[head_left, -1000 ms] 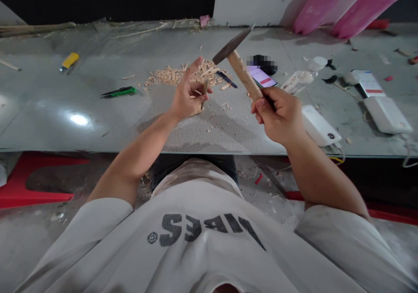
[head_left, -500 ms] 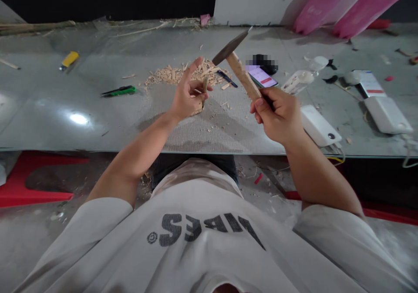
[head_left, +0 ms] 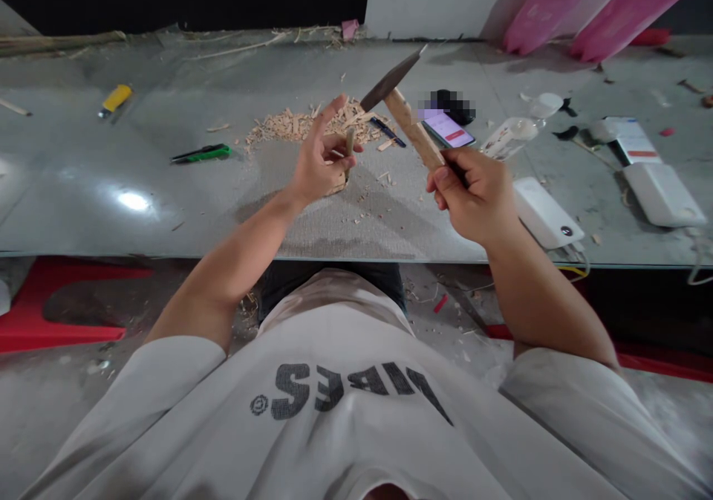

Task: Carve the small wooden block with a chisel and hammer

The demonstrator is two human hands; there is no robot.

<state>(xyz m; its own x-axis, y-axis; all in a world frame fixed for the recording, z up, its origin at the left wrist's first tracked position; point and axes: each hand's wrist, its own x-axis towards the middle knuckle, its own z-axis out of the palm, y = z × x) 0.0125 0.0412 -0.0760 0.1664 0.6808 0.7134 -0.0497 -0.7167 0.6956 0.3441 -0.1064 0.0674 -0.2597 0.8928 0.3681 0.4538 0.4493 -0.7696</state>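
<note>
My right hand [head_left: 473, 192] grips the lower end of the wooden handle of a hammer [head_left: 415, 128]. Its dark metal head is raised, up and left of that hand. Between the thumb and fingers of my left hand [head_left: 320, 162] a short wooden stick [head_left: 349, 143] stands upright, with the index finger stretched away from it. Under the stick lies a small wooden piece [head_left: 337, 186], partly hidden by the left hand. Behind the hands is a heap of wood chips [head_left: 284, 126], with a dark pen [head_left: 388, 132] at its right side.
A green cutter [head_left: 201, 154] and a yellow cutter [head_left: 116, 102] lie to the left. On the right are a phone [head_left: 450, 128], a clear bottle [head_left: 513, 137] and white power banks [head_left: 547, 212]. Pink bottles [head_left: 551, 10] stand behind.
</note>
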